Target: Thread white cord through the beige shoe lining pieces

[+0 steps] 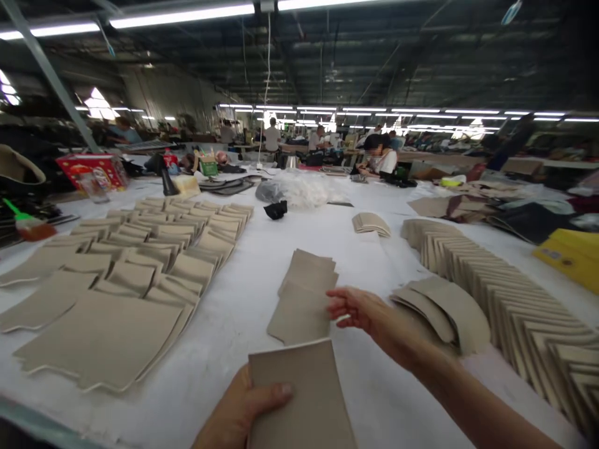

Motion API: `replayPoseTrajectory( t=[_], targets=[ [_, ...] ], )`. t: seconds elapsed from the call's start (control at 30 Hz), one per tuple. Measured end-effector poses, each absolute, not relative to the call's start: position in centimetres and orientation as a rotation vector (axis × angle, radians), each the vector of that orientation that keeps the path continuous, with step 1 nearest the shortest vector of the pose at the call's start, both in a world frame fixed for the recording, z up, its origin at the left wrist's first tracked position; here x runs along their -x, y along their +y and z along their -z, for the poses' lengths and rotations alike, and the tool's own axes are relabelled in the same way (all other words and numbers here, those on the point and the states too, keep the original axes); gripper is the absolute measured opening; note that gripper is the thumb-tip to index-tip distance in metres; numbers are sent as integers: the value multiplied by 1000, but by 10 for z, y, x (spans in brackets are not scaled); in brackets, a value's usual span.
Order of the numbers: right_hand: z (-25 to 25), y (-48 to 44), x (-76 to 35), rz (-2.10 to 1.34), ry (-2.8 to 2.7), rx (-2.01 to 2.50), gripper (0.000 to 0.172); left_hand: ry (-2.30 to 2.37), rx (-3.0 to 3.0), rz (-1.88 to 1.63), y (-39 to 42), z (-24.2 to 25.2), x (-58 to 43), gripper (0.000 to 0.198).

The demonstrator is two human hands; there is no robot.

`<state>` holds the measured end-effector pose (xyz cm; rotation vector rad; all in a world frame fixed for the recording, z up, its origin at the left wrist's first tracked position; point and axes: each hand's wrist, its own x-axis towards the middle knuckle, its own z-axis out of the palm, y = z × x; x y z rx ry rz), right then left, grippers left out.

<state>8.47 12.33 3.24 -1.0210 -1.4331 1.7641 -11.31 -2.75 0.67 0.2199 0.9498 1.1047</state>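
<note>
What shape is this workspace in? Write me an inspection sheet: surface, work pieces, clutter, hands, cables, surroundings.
Surface: white-covered table, beige pieces laid out left, middle and right.
Work pieces: overlapping panels at left; a middle group; a long overlapping row and curved pieces at right.
Clutter: clear plastic, a small black item, a red box, a yellow item.
Hands: left hand holds a beige panel; right hand has its fingers at the middle group's edge, contact unclear.
Cables: one white cable hangs from overhead.
Surroundings: people behind, strip lights above.
</note>
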Motion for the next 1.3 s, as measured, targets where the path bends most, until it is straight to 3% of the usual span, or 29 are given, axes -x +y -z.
replayPoseTrajectory(
  t=[0.17,0.27,0.47,0.63,1.3],
  targets=[
    [-8,33,-109,-2144,-1254,880,43,971,-456,-1031,-9,-8,94,45],
    [2,10,-111,-2022,-1134,939,40,1018,-525,-990,-6,-5,78,45],
    [13,-3,-125,-1766,-1116,977,38,1281,-758,-1172,-12,15,52,74],
    [21,-14,-134,-1684,-1172,1020,37,1374,-903,-1152,-21,17,36,64],
    [26,-20,-138,-1725,-1062,1008,40,1394,-907,-1126,-29,10,28,58]
  ],
)
